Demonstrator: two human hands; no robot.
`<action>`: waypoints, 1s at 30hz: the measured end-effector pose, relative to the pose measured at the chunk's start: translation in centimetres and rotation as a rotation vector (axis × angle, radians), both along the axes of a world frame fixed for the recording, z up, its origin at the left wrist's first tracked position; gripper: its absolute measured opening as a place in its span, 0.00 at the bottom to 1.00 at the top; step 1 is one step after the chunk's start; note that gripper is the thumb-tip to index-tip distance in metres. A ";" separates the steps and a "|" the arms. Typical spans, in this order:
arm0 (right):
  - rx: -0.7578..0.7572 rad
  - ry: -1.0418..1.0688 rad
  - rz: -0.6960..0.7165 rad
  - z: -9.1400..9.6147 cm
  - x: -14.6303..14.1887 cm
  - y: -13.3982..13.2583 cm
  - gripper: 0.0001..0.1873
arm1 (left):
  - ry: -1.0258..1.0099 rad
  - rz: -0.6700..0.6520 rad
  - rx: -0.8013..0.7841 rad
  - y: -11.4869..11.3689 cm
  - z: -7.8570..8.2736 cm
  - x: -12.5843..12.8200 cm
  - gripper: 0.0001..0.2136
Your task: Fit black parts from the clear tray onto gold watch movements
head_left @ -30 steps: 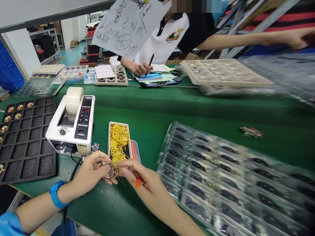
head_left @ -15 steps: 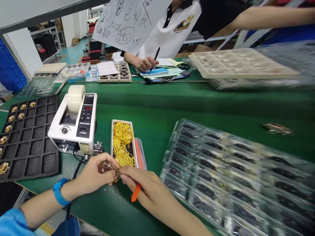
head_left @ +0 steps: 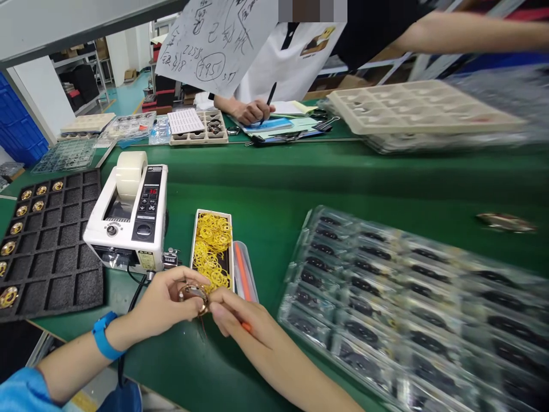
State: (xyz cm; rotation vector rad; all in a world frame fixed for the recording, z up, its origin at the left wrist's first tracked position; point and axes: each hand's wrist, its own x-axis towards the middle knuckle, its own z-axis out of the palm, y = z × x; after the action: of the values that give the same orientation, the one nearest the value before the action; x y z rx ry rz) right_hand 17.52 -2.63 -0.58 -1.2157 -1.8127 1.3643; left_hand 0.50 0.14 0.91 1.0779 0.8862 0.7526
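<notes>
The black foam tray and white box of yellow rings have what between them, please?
The head view shows a white tape dispenser and a small silvery metal device between them.

Round case in your left hand: gold-toned metal, polished, glossy. Orange tool in your right hand: plastic-looking, smooth. Your work surface: smooth, low sheen. Compartment tray at left edge: black foam, matt, rough-grained. Tape dispenser: smooth white casing, plastic-looking; tape roll glossy, translucent. Blister tray toward near right corner: clear plastic, glossy. Hanging sheet: paper, matt.
</notes>
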 end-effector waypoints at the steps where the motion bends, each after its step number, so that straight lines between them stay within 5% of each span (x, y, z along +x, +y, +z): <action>1: 0.028 -0.018 -0.003 0.0 0.1 0.0 0.24 | -0.021 0.022 -0.019 0.1 0.1 0.0 0.14; 6: 0.130 -0.034 -0.006 -0.3 0.0 -0.2 0.19 | -0.068 0.087 -0.080 0.2 0.2 0.0 0.19; 22: 0.063 0.091 -0.146 -0.8 -0.7 0.4 0.30 | -0.050 0.203 -0.158 0.4 -0.5 0.1 0.21; 27: -0.024 0.050 -0.291 -0.6 -0.3 0.5 0.32 | 0.115 0.216 -0.014 0.2 -0.9 0.1 0.19; 30: -0.154 0.112 -0.373 -0.8 0.0 0.6 0.33 | 0.311 0.237 0.296 -0.3 -1.4 -0.1 0.10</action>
State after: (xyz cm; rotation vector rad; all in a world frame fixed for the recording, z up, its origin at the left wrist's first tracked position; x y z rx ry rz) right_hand 17.56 -1.99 -1.37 -1.4409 -1.3410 1.3403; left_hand 0.41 -0.21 -0.53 1.3928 1.2082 0.9490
